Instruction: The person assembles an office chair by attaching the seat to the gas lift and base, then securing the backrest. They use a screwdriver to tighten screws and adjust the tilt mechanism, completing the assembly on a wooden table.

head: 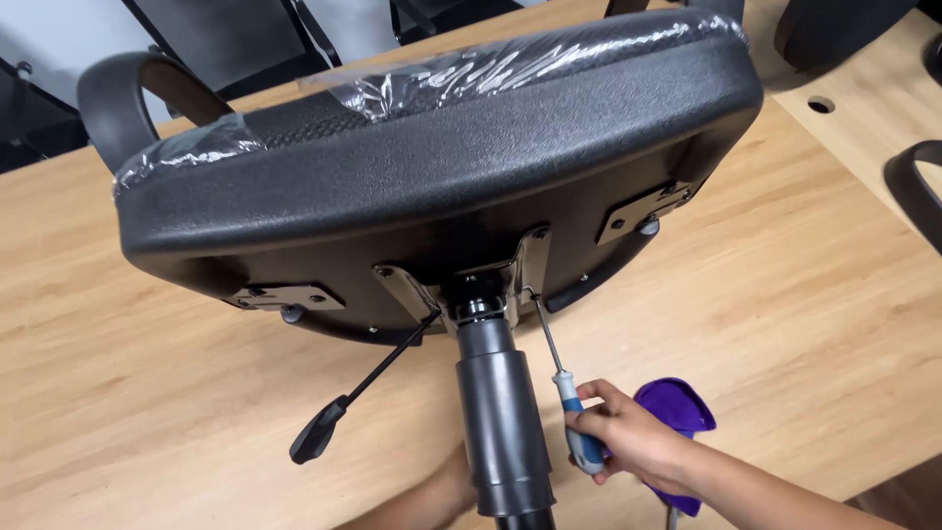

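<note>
- A black office chair seat [432,167] fills the upper middle of the frame, tipped on its side on a pale wooden table [147,393], its underside facing us.
- Clear plastic wrap [461,74] covers the cushion along the top edge, crinkled and shiny; no label on it can be made out.
- The right hand [628,437], lower right of centre, is clenched around the blue-and-white handle of a screwdriver [564,388]; the thin shaft runs up and left to the metal mounting plate [491,280] under the seat, its tip at the plate's right edge.
- The black gas-lift column [500,412] comes down from that plate to the bottom centre.
- The left hand [446,491] sits at the bottom edge, mostly hidden behind the column; I cannot tell how it grips.
- A black lever [358,393] angles down to the lower left.
- A purple plastic piece [677,407] lies on the table just behind the right hand.
- A black armrest [123,93] curves at the upper left.
</note>
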